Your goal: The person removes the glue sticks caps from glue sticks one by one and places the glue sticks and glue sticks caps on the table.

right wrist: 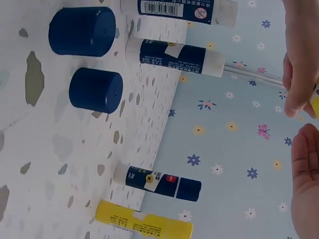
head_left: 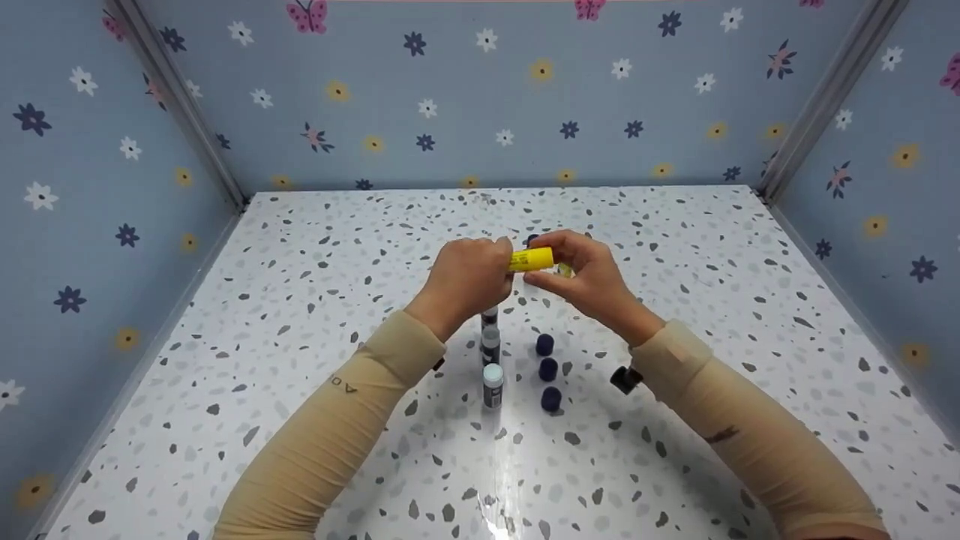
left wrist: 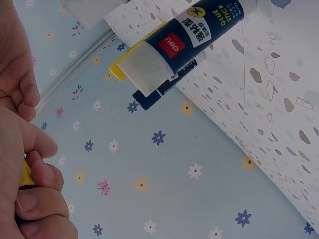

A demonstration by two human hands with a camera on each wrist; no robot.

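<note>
Flowered blue walls enclosed the speckled worktop (head_left: 300, 315). Both hands, left hand (head_left: 466, 276) and right hand (head_left: 586, 276), gripped a yellow glue stick (head_left: 531, 259) above uncapped sticks (head_left: 492, 367) and blue caps (head_left: 547, 369), fingers curled as if twisting.

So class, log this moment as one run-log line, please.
left hand: grips yellow glue stick | right hand: holds its other end | table: uncapped glue sticks, blue caps
</note>
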